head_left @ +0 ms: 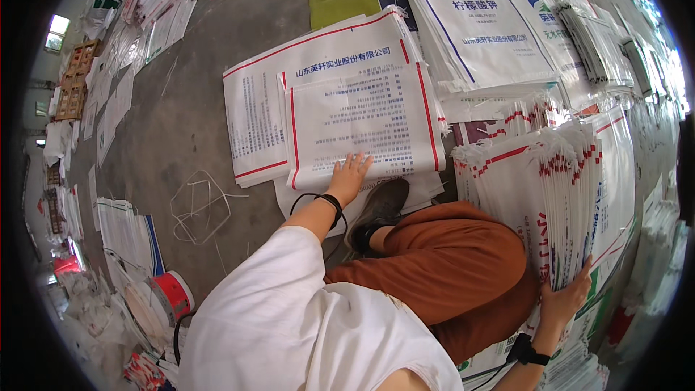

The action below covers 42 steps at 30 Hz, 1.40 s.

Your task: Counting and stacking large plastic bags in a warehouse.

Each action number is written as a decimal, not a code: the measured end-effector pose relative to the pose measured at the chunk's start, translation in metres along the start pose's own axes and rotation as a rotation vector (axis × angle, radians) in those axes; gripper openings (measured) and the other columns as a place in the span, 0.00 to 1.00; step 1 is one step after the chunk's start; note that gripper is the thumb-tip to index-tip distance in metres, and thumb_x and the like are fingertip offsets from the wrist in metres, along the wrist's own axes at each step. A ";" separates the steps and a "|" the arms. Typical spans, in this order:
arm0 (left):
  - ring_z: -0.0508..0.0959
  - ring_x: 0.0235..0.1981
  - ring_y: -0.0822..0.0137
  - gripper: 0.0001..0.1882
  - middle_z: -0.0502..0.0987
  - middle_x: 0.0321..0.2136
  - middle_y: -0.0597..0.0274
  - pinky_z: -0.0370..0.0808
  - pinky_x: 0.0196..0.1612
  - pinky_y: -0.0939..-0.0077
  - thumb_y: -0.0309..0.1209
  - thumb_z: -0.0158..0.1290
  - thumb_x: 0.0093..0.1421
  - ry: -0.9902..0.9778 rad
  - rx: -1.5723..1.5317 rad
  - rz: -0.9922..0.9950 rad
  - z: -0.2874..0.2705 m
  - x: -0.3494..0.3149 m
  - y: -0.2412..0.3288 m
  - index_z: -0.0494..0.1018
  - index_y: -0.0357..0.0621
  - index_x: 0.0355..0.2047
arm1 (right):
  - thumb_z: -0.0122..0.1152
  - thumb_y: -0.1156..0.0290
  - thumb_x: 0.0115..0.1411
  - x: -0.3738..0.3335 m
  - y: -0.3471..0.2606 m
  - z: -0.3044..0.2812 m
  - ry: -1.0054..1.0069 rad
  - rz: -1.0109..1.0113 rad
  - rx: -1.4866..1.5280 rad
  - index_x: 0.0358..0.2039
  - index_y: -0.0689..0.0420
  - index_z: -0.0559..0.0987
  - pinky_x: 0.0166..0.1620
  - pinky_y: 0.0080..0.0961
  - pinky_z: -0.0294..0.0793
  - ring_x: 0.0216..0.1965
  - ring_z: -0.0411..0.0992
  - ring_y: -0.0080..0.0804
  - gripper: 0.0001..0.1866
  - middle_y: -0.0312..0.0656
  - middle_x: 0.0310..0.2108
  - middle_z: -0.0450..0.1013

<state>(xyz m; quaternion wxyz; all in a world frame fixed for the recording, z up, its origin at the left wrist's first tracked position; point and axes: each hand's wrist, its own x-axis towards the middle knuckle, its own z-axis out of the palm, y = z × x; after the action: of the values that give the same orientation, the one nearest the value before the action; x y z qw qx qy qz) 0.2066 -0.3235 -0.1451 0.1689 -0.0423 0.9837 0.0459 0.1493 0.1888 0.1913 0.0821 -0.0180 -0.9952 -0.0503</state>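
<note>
Sacks (376, 112) flat, left fingers (357, 162) atop, right fingers (585, 272) clasping bundle (568, 206)

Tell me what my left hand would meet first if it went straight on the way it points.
Your left hand would first meet the red-striped white sack beneath it, whose printed face spreads out ahead; they look already in contact, though this single view leaves depth unclear.

White sack (365, 123) with red stripes and blue print, rust-brown trousers (452, 257), white shirt (282, 326), olive-green bag (340, 0)
</note>
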 end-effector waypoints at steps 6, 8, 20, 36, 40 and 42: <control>0.75 0.59 0.49 0.30 0.77 0.56 0.43 0.71 0.62 0.62 0.31 0.56 0.58 -0.485 -0.494 0.174 -0.068 0.016 -0.050 0.70 0.43 0.63 | 0.76 0.71 0.40 0.000 0.003 0.007 0.018 -0.008 -0.011 0.74 0.50 0.54 0.58 0.50 0.67 0.56 0.67 0.60 0.60 0.55 0.52 0.69; 0.75 0.58 0.48 0.32 0.77 0.56 0.45 0.72 0.61 0.59 0.39 0.59 0.57 -0.520 -0.458 0.198 -0.097 0.029 -0.084 0.70 0.43 0.62 | 0.75 0.71 0.40 -0.002 0.002 0.005 -0.003 -0.015 -0.002 0.74 0.50 0.54 0.59 0.50 0.67 0.56 0.67 0.60 0.60 0.55 0.52 0.69; 0.49 0.75 0.50 0.56 0.46 0.76 0.59 0.53 0.69 0.26 0.52 0.69 0.52 -0.155 -0.233 -0.214 -0.065 0.046 -0.092 0.51 0.57 0.74 | 0.75 0.71 0.43 0.001 0.000 0.004 -0.028 0.041 -0.023 0.74 0.49 0.54 0.62 0.49 0.65 0.59 0.66 0.58 0.59 0.55 0.54 0.69; 0.83 0.41 0.47 0.25 0.83 0.39 0.52 0.78 0.43 0.52 0.22 0.45 0.61 0.198 -0.128 -0.223 -0.104 0.016 -0.106 0.73 0.54 0.58 | 0.75 0.70 0.43 -0.002 0.007 0.011 0.001 -0.004 -0.039 0.75 0.46 0.53 0.58 0.50 0.68 0.55 0.68 0.58 0.60 0.54 0.50 0.69; 0.83 0.43 0.50 0.27 0.82 0.49 0.55 0.80 0.44 0.56 0.20 0.47 0.60 0.306 -0.137 -0.240 -0.137 -0.058 -0.099 0.71 0.53 0.59 | 0.75 0.68 0.43 -0.002 0.006 0.011 0.022 0.013 -0.053 0.75 0.43 0.53 0.57 0.51 0.69 0.55 0.69 0.57 0.59 0.52 0.50 0.69; 0.82 0.46 0.51 0.28 0.79 0.54 0.56 0.80 0.46 0.58 0.20 0.47 0.60 0.366 -0.103 -0.233 -0.124 -0.107 -0.102 0.70 0.53 0.61 | 0.75 0.66 0.46 0.000 0.008 0.014 0.025 -0.008 -0.050 0.75 0.41 0.54 0.57 0.51 0.70 0.55 0.70 0.56 0.57 0.51 0.50 0.70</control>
<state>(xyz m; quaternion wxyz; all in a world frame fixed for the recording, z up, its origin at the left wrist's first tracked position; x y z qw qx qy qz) 0.2762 -0.4307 -0.0008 -0.0105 -0.1719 0.9827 0.0680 0.1473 0.1977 0.1782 0.0937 -0.0154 -0.9926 -0.0759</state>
